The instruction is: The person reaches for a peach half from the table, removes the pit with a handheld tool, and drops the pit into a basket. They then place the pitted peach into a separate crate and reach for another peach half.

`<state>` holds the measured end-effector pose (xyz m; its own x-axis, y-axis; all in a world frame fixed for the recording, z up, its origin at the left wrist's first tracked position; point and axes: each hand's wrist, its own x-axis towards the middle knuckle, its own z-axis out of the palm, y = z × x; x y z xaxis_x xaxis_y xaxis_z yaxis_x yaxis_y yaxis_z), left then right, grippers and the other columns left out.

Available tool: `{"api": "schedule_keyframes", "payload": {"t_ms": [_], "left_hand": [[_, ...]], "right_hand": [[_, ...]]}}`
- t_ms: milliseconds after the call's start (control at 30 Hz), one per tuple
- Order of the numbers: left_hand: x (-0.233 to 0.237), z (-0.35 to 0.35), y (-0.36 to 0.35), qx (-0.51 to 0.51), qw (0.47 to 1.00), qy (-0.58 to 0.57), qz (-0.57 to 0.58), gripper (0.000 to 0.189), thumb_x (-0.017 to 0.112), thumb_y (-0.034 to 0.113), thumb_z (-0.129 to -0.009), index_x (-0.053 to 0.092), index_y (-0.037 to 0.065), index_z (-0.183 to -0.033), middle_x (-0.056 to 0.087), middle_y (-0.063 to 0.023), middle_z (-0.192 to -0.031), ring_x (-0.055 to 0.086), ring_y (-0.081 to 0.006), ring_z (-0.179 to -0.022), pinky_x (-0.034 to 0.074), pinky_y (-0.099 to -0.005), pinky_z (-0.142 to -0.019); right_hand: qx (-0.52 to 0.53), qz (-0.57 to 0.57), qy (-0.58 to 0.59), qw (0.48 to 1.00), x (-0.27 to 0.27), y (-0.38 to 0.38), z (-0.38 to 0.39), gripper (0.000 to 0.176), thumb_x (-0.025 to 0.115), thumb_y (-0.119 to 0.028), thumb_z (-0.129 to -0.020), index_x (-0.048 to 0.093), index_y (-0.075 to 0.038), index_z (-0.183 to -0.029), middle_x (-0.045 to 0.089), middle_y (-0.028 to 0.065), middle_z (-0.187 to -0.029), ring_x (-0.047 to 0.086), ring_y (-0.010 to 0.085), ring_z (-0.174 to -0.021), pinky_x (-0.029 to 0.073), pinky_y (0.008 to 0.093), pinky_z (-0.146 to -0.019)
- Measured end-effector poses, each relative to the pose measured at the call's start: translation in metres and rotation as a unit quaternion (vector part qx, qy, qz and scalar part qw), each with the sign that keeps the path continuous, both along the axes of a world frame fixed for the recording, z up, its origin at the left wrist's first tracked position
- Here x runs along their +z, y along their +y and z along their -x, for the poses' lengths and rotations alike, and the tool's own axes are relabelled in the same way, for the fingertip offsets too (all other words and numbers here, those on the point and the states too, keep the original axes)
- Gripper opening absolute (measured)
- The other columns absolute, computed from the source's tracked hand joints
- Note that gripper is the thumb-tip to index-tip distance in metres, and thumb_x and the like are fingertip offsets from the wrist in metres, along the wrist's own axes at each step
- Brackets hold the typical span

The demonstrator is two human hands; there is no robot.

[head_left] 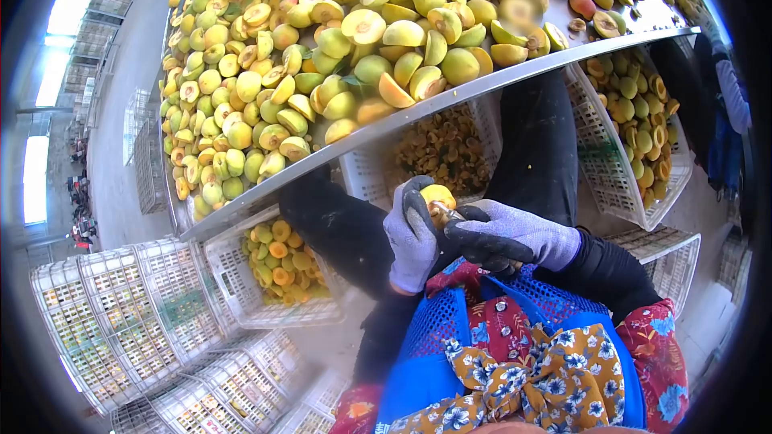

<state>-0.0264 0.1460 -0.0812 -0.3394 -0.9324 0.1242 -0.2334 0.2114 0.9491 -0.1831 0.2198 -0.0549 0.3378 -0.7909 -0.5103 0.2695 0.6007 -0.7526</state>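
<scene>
My left hand [411, 231], in a grey-purple glove with dark fingers, is closed around a yellow peach half [437, 194] above my lap. Its cut face is turned toward my right hand [513, 235]. That hand, gloved the same way, grips a small metal-tipped tool [447, 212], whose tip is at the fruit's cut face. Most of the tool is hidden by my fingers, so its exact kind does not show. Below and beyond my hands, between my knees, a white crate [366, 169] holds brownish pits and scraps.
A metal-edged table [450, 96] in front bears a heap of whole and halved peaches [273, 80]. Crates of peach halves stand at left [229, 277] and right [599, 157]. Stacked white crates [133, 297] are at far left. Another person's sleeve [730, 92] shows at right.
</scene>
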Motion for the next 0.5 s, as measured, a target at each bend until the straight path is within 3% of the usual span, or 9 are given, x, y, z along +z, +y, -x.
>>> {"api": "schedule_keyframes", "payload": {"t_ms": [33, 67, 100, 133, 233, 267, 367, 500], "left_hand": [[-0.002, -0.001, -0.001, -0.024, 0.998, -0.05, -0.024, 0.035, 0.038, 0.023, -0.105, 0.063, -0.001, -0.104, 0.066, -0.0157, -0.092, 0.066, -0.0245, -0.083, 0.051, -0.0349, -0.077], [-0.005, -0.004, -0.002, -0.047, 0.993, -0.101, -0.048, 0.033, 0.038, 0.021, -0.105, 0.063, 0.0, -0.105, 0.067, -0.0172, -0.093, 0.067, -0.0267, -0.084, 0.051, -0.0364, -0.075], [-0.008, -0.006, -0.005, -0.068, 0.984, -0.15, -0.071, 0.031, 0.038, 0.019, -0.104, 0.062, 0.0, -0.105, 0.067, -0.0187, -0.094, 0.068, -0.0289, -0.084, 0.052, -0.0379, -0.074], [-0.009, -0.008, -0.006, -0.095, 0.984, -0.129, -0.073, 0.031, 0.038, 0.021, -0.105, 0.062, 0.002, -0.106, 0.067, -0.0185, -0.092, 0.068, -0.0286, -0.082, 0.051, -0.0387, -0.073], [-0.005, -0.006, -0.001, -0.061, 0.994, -0.067, -0.054, 0.033, 0.037, 0.024, -0.105, 0.061, 0.002, -0.11, 0.066, -0.0179, -0.092, 0.068, -0.0275, -0.084, 0.051, -0.0366, -0.075], [-0.007, -0.006, 0.001, -0.06, 0.996, -0.052, -0.037, 0.034, 0.037, 0.025, -0.106, 0.061, 0.001, -0.11, 0.067, -0.0171, -0.092, 0.068, -0.0265, -0.085, 0.051, -0.0356, -0.076], [-0.015, -0.003, -0.003, -0.066, 0.997, 0.029, -0.021, 0.038, 0.037, 0.029, -0.106, 0.061, -0.001, -0.111, 0.067, -0.014, -0.093, 0.067, -0.0234, -0.085, 0.052, -0.0329, -0.078], [-0.024, 0.003, -0.01, -0.084, 0.974, 0.17, -0.125, 0.042, 0.039, 0.034, -0.107, 0.062, -0.001, -0.11, 0.067, -0.0096, -0.093, 0.066, -0.019, -0.082, 0.052, -0.0309, -0.075]], "right_hand": [[0.003, 0.013, 0.007, 1.0, -0.005, 0.002, 0.0, 0.032, 0.055, -0.035, -0.098, 0.057, -0.003, -0.098, 0.061, 0.005, -0.074, 0.061, 0.0136, -0.06, 0.049, 0.0293, -0.054], [-0.004, 0.138, 0.136, 0.981, -0.031, 0.009, -0.01, 0.032, 0.055, -0.037, -0.098, 0.058, -0.005, -0.098, 0.06, 0.0033, -0.072, 0.058, 0.0115, -0.056, 0.046, 0.0267, -0.049], [-0.01, 0.26, 0.26, 0.93, -0.029, 0.004, -0.016, 0.031, 0.055, -0.038, -0.099, 0.058, -0.007, -0.097, 0.058, 0.0016, -0.071, 0.056, 0.0095, -0.051, 0.044, 0.0241, -0.044], [-0.001, 0.106, 0.107, 0.989, -0.02, 0.008, -0.014, 0.03, 0.055, -0.039, -0.098, 0.058, -0.01, -0.094, 0.054, 0.0005, -0.069, 0.049, 0.005, -0.045, 0.035, 0.0195, -0.036], [0.007, -0.159, -0.152, 0.976, 0.009, 0.001, 0.004, 0.031, 0.054, -0.039, -0.099, 0.057, -0.008, -0.094, 0.054, 0.0013, -0.069, 0.049, 0.0059, -0.045, 0.036, 0.0205, -0.036], [-0.032, -0.175, -0.248, 0.952, 0.011, 0.002, 0.002, 0.031, 0.052, -0.037, -0.101, 0.057, -0.007, -0.095, 0.05, -0.0008, -0.065, 0.044, 0.0056, -0.042, 0.033, 0.019, -0.034], [-0.013, -0.232, -0.471, 0.851, -0.017, 0.002, 0.002, 0.03, 0.05, -0.035, -0.103, 0.057, -0.006, -0.097, 0.046, -0.0023, -0.062, 0.04, 0.0053, -0.039, 0.032, 0.0173, -0.032], [-0.014, -0.239, -0.552, 0.799, -0.016, -0.004, -0.001, 0.029, 0.049, -0.032, -0.103, 0.057, -0.005, -0.098, 0.045, -0.0016, -0.06, 0.038, 0.0035, -0.038, 0.031, 0.0163, -0.031]]}}
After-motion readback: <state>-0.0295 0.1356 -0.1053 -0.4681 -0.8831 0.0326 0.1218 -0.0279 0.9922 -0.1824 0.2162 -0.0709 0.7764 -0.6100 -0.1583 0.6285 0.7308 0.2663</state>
